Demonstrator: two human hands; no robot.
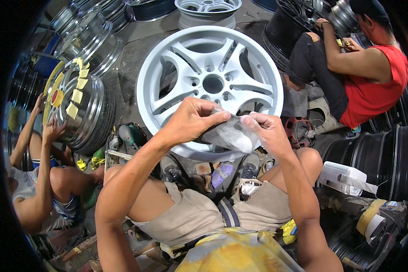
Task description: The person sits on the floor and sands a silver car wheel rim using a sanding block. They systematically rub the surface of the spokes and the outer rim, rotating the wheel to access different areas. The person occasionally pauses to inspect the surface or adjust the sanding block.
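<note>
Both my hands pinch a limp grey sheet, like worn sandpaper, dusted white (233,133). At its upper left edge, the thumb and fingers of my left hand (192,120) are closed on it. My right hand (268,131) grips the upper right edge between thumb and fingers. The sheet hangs over the near edge of a pale grey-white wheel rim (200,71), which lies face up before my knees. My hands and the sheet hide part of its near side. Round the open centre hole are several bolt holes and forked spokes.
At left, a person's hands touch a polished wheel with yellow tape pieces (81,84). A person in red (371,77) sits at right beside a dark rim (288,34). Black rims (371,149), a white box (342,174) and a green tool (132,135) lie around me.
</note>
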